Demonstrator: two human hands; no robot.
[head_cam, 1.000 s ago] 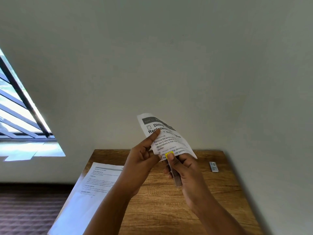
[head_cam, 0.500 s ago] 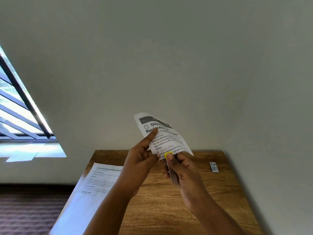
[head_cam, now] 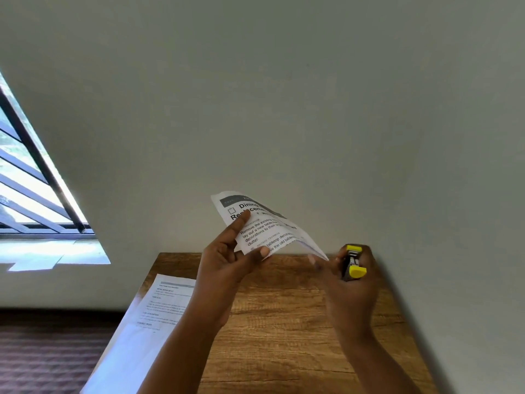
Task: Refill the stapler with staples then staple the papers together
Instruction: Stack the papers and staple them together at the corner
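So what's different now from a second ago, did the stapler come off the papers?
Yes. The right hand has pulled the stapler off to the right, clear of the held papers; it still grips it. The small box it now hides was in view before. Unchanged: the left hand still pinches the papers above the table, and the loose sheets lie at the left edge.

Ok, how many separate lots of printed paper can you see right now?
2. One bent printed sheet is held up in the left hand; another printed paper lies on the wooden table's left edge, overhanging it. Either may hide further sheets underneath.
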